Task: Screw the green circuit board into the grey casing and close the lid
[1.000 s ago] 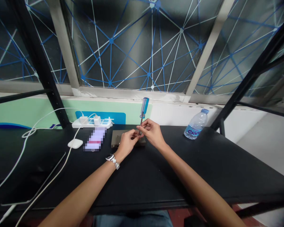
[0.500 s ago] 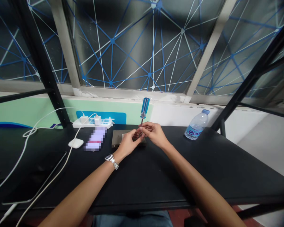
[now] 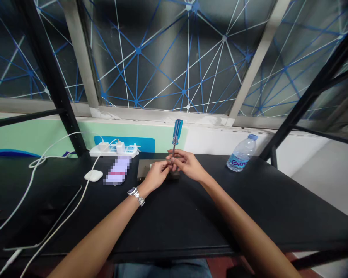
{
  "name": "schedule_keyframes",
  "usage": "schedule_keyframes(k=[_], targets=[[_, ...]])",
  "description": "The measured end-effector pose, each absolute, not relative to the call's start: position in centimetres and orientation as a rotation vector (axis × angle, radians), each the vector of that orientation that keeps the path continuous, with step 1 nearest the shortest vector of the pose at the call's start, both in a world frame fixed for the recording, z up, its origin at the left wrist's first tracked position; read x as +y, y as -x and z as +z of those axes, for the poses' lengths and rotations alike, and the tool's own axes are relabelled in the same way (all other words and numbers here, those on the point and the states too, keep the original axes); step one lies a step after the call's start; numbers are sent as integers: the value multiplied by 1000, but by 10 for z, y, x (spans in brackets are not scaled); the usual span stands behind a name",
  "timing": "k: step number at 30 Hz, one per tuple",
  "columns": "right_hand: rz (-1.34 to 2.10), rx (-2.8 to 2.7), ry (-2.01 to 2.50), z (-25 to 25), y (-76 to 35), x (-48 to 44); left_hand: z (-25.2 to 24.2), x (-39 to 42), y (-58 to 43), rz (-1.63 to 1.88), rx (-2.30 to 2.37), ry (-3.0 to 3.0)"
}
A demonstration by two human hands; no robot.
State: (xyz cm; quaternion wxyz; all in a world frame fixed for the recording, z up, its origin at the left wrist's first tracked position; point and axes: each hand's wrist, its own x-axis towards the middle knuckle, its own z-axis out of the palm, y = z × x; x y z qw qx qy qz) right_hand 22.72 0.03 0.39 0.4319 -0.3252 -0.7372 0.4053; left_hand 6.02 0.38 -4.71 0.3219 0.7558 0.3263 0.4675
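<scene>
A screwdriver point(image 3: 177, 131) with a clear blue handle stands nearly upright, handle at the top, leaning slightly right. Fingers of my right hand point(image 3: 190, 166) close around its thin metal shaft low down. My left hand point(image 3: 156, 175), with a silver watch point(image 3: 137, 195) at the wrist, is pinched closed beside the shaft's lower end. Whatever its fingertips hold is too small to make out. Beneath both hands lies a flat, dark grey-brown rectangular block point(image 3: 143, 170) on the black table point(image 3: 185, 220). The hands cover much of it, and the screwdriver's tip is hidden.
Left of the block are a phone point(image 3: 117, 171), a white earbud case point(image 3: 93, 175) and a power strip point(image 3: 130, 150) with plugged-in chargers. A tablet point(image 3: 43, 220) and white cables lie further left. A water bottle point(image 3: 242, 153) stands at the right, near a black frame post.
My left hand has shifted slightly left and down, its fingers drawn closer together. My right fingers have changed their position slightly on the shaft. The screwdriver stays nearly in place.
</scene>
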Motion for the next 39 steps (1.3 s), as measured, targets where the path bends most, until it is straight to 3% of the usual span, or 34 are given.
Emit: schedule_keyframes(k=[4,12,16,25,39], targets=[[1019,-1758,818,1,-228,3,-45,0,-61,1226,889,-2040],[728,-1687,919,-6,-220,2,-46,-6,-69,1438,1075,-1919],[615,-1701,973,-4,-219,0,-51,-2,-68,1376,978,-1887],[810,-1873,852,-3,-225,-2,-47,0,-62,1224,898,-2040],[536,-1711,1020,-6,-217,0,-52,0,-68,1362,951,-1791]])
